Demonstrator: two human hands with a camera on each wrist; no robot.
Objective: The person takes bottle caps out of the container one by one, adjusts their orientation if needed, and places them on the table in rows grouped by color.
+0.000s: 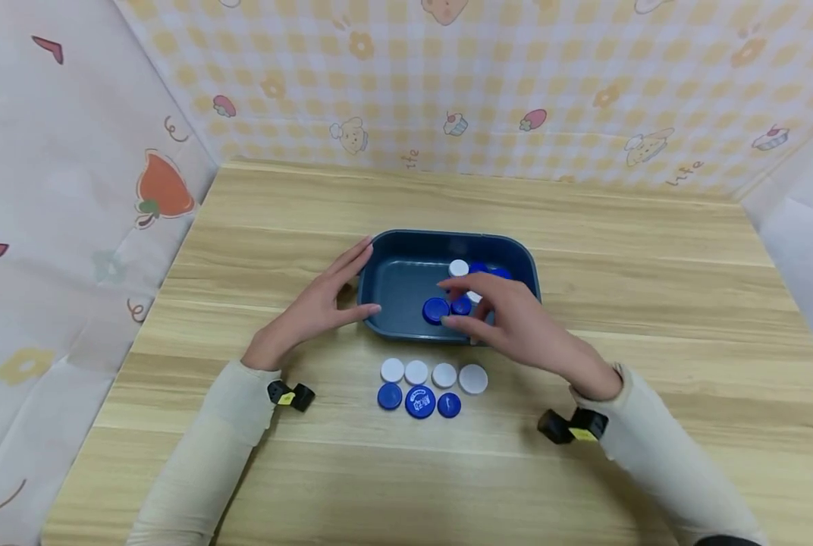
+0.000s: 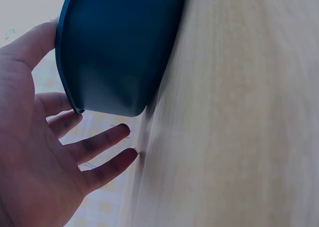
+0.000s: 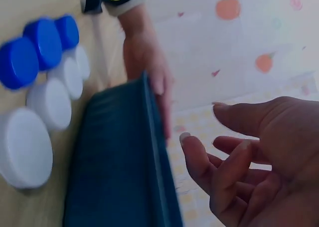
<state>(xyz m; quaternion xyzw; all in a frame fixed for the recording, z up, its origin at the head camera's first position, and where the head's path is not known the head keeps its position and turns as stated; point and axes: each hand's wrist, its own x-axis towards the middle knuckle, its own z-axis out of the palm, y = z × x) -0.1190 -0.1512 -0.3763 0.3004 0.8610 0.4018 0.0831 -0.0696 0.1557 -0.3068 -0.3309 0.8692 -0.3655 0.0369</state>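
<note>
Centrally, tray [image 1: 403, 292]: dark blue, mid-frame in the head view, flat on the table [image 1: 652, 288], long axis running left to right between the hands.
Caps inside: white and blue, bunched in the tray's right half; the wide cap [image 1: 437, 310] is leftmost, with the small cap [image 1: 460, 305] just to its right and others toward the back, some partly hidden by fingers.
Right hand [image 1: 519, 318]: reaching in from the lower right, above rim height, thumb and forefinger well apart with nothing between them — the remaining fingers loosely bent.
Nearest relation: in the head view the wide cap sits just left of the gap between right thumb and forefinger; the right hand is much nearer to it than the left.
Left hand [image 1: 314, 303]: at the tray's left end, fingers spread, thumb and some fingertips touching the rim; no cap in it.
Rows: below the tray, lower middle of the frame, four white caps [image 1: 416, 372] stand above three blue caps [image 1: 389, 396], roughly parallel with the tray's long axis.
Lettering: the lettered cap [image 1: 420, 403], middle of the blue row, bears white characters, too small to read surely; its right neighbour has a faint mark.
Cloth [image 1: 488, 83]: printed, with a tilted word resembling "life" at upper right.
</note>
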